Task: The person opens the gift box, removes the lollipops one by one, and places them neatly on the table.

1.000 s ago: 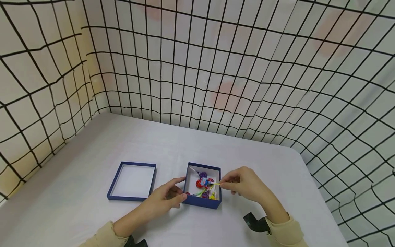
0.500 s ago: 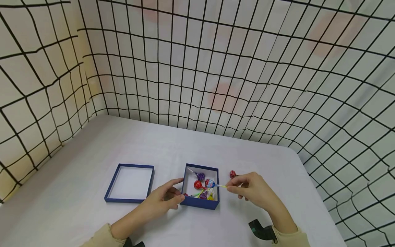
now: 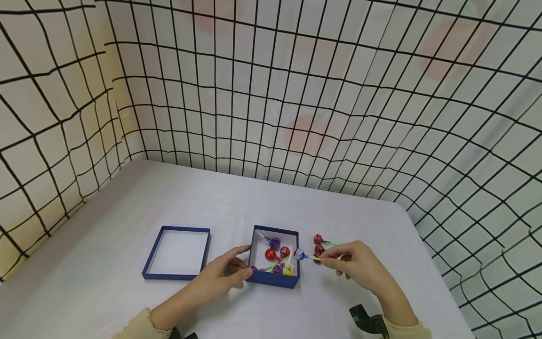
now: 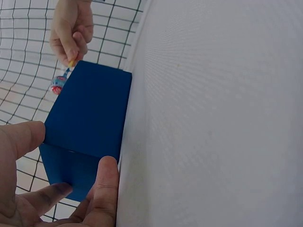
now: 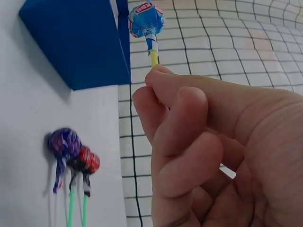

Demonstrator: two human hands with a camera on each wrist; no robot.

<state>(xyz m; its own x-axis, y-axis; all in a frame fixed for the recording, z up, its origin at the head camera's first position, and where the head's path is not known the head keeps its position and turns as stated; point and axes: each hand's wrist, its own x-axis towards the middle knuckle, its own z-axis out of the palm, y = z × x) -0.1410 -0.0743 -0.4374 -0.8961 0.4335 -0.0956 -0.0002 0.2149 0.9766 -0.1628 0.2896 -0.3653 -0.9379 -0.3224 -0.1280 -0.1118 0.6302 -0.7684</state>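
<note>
My right hand (image 3: 351, 263) pinches the yellow stick of a blue-wrapped lollipop (image 3: 299, 254) between thumb and fingertips. The candy end hangs over the right rim of a dark blue box (image 3: 273, 280). Inside are several wrapped lollipops, among them a red one (image 3: 270, 254) and a purple one (image 3: 274, 243). With fingers spread and fairly straight, my left hand (image 3: 224, 270) touches the box's left side and front-left corner. In the right wrist view, a purple lollipop (image 5: 65, 143) and two red ones, one a red-and-black lollipop (image 5: 87, 160), lie on the table beside the box.
A blue-rimmed lid (image 3: 175, 252) with a white inside lies left of the box. The white tabletop (image 3: 237, 197) is bordered behind and at the sides by a black wire grid (image 3: 254, 103) against pale cloth.
My right hand has drawn the blue lollipop from among the others, up and rightward toward the box's right rim. The left hand stays at the box. Red lollipops beside the box have come into view.
</note>
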